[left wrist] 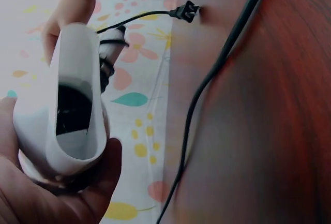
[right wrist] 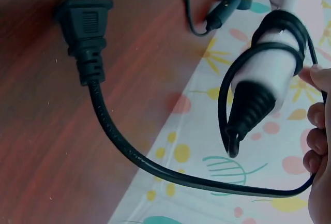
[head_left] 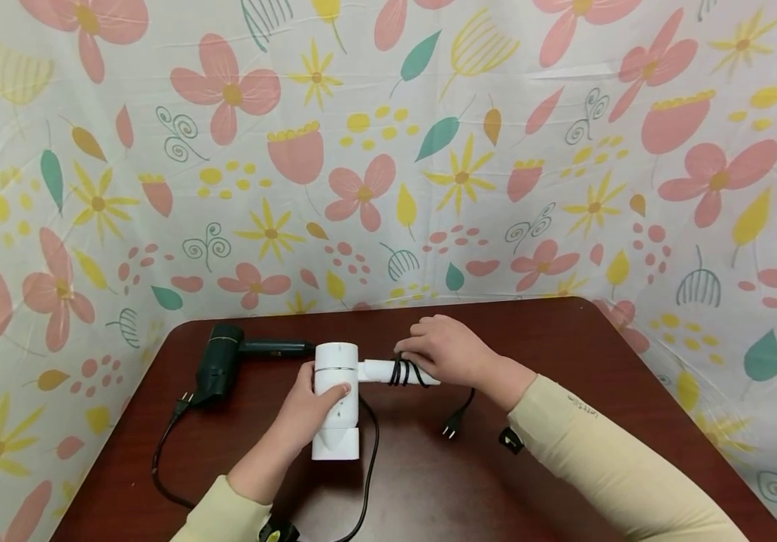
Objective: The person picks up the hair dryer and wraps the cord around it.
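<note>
A white hair dryer (head_left: 336,357) is held up over the table, its handle pointing right. My left hand (head_left: 307,414) grips its barrel, thumb across the front. Several turns of black cord (head_left: 404,372) circle the handle. At the handle's end, my right hand (head_left: 452,350) grips the cord, its fingers curled round it in the right wrist view. From that hand the free end hangs down to a two-pin plug (right wrist: 88,22). The left wrist view looks into the dryer's oblong white nozzle (left wrist: 77,100).
A dark green hair dryer (head_left: 220,361) lies at the table's back left, a plug (head_left: 184,403) beside it. Another stretch of black cord (head_left: 370,467) runs from behind the white dryer towards the front. Flower-patterned cloth (head_left: 388,188) hangs behind the brown table (head_left: 429,489).
</note>
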A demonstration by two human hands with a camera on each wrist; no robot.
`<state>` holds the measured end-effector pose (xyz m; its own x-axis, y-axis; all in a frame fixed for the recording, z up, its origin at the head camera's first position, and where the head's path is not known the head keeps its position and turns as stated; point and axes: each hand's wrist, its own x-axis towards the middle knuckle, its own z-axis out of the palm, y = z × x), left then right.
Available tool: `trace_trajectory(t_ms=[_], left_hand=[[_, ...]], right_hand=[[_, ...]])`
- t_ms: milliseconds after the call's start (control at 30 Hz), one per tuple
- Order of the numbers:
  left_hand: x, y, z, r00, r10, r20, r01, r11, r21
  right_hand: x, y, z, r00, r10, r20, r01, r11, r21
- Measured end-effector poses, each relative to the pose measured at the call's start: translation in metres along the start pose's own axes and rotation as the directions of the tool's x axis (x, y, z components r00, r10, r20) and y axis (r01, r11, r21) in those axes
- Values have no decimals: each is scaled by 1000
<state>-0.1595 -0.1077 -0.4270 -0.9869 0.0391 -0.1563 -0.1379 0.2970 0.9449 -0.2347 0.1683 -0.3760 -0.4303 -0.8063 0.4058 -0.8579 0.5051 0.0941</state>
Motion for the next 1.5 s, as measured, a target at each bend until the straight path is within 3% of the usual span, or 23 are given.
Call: trace_trajectory(t_ms=[200, 433, 600, 800, 967, 1200, 1500], left_hand=[[-7, 4, -5, 995, 26, 100, -27, 1000, 5], [-10, 5, -8, 990, 65, 128, -68, 998, 17], [-10, 4, -10, 989, 63, 132, -64, 998, 6], [-11, 2, -13, 985, 43, 166, -46, 999, 11], [-12, -1, -18, 972, 49, 228, -56, 998, 21], [-17, -3, -22, 930, 82, 358, -83, 997, -12], [-18, -2, -20, 922, 100, 373, -82, 995, -65]], right_hand=[[-3, 1, -5, 997, -54, 59, 52, 998, 36], [-5, 2, -6, 991, -99, 85, 91, 992, 92], [-5, 4, -8, 988, -14, 154, 0, 996, 93], [-9, 10, -10, 961, 105, 255, -125, 990, 66], [-11, 22, -11, 970, 118, 212, -135, 988, 70], [-17, 39, -9, 974, 182, 136, -190, 981, 47], [-15, 41, -1, 977, 181, 114, -191, 978, 89]])
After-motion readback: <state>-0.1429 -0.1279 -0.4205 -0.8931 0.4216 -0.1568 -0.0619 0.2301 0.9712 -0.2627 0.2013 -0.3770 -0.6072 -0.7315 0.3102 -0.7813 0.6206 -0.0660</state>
